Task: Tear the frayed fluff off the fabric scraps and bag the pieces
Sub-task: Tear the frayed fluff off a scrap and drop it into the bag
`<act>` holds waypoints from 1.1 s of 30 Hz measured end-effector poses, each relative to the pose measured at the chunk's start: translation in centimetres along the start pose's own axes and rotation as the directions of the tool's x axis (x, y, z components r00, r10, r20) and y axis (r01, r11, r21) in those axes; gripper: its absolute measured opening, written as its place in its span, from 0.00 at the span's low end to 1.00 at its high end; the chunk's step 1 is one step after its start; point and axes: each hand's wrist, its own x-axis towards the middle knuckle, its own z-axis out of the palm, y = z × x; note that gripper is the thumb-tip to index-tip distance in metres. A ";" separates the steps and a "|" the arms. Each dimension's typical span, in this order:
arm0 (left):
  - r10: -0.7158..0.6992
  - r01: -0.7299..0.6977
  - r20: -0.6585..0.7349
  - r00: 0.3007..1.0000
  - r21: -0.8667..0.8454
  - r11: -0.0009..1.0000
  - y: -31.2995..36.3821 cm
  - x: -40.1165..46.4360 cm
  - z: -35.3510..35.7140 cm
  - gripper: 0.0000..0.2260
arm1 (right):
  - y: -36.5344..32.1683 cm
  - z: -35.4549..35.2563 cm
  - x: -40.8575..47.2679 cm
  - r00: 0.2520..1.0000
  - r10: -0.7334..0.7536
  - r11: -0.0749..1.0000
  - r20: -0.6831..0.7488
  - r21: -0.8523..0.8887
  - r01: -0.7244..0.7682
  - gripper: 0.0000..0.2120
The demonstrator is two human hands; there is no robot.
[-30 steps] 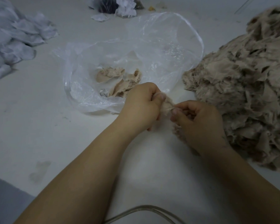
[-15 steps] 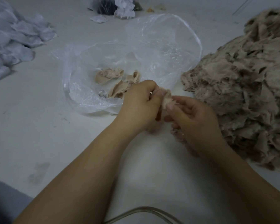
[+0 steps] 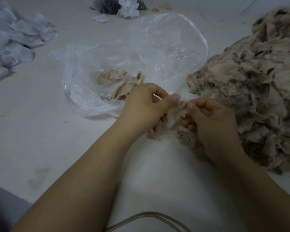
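Fluff-tearing step is underway, left hand [image 3: 146,106] and right hand [image 3: 209,118] both pinching one beige scrap [image 3: 176,114] in their fingers above the table [image 3: 40,131], just beside the open bag [image 3: 90,104], probably needing a pull apart next.

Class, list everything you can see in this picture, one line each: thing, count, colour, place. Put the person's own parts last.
plastic bag: one, clear, centre of the table, mouth open.
bagged pieces: a few, beige, inside the bag.
scrap pile: one big heap, beige-brown, right.
held scrap: one, beige, between both hands.
fluff tuft: one, beige, on the table under the left hand.
pale fabric pieces: a heap, greyish white, far left.
mixed heap: one, dark and white, top edge.
cable: one, grey, bottom edge.
table: one, white.
left hand: pinches the scrap.
right hand: pinches the scrap.
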 end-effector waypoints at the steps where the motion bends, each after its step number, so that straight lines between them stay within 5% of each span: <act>1: -0.009 0.008 0.033 0.999 0.029 1.000 0.0 -0.1 0.1 0.09 | 0.0 0.0 0.0 1.000 -0.008 1.000 0.008 -0.001 0.008 0.05; 9: -0.062 0.061 -0.028 0.998 -0.022 0.998 -0.3 0.2 0.0 0.12 | 0.4 0.0 0.2 1.000 0.016 1.000 -0.027 -0.013 -0.016 0.07; 14: -0.043 0.043 -0.004 0.999 -0.032 0.999 -0.3 0.2 0.1 0.12 | 0.1 0.4 -0.3 0.991 0.068 0.998 0.111 0.005 -0.069 0.08; 20: -0.041 0.032 -0.113 0.993 -0.083 0.996 -0.6 0.6 -0.3 0.11 | -0.1 -0.5 0.1 0.999 0.009 1.000 -0.052 -0.020 -0.010 0.07; 23: -0.032 0.026 -0.085 0.996 -0.074 0.997 -0.6 0.5 -0.2 0.11 | -0.2 0.1 -0.2 0.999 0.051 0.999 0.013 0.007 -0.051 0.04; 26: -0.025 0.023 -0.031 0.999 -0.057 0.998 -0.5 0.3 0.0 0.11 | -0.2 0.8 -0.5 0.996 0.041 0.998 0.077 -0.049 -0.037 0.10; 33: -0.036 0.030 -0.048 0.998 -0.123 0.992 -0.5 0.3 -0.1 0.11 | 0.3 -0.4 0.2 1.000 0.022 0.984 -0.010 -0.177 -0.024 0.07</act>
